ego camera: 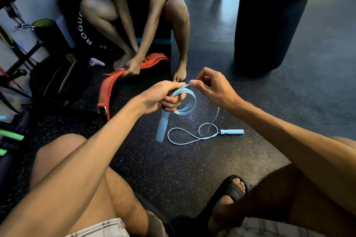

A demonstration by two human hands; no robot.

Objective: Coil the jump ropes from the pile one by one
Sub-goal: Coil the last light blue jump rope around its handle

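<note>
Speckled black gym floor (173, 169) underfoot. Nearest, left hand (159, 97) clamped on pale blue jump rope (185, 102) coils, one handle (161, 129) hanging below; right hand (210, 84) pinching the cord. Loose end and second handle (232, 131) lying on floor. Beyond, orange belt (123, 79), seated person (138, 15), black bag (82, 31) reading "ROGU", punching bag (269, 19).

Red belt (107, 90), black punching bag (269, 21), seated person (138, 5), speckled floor (173, 159)
</note>
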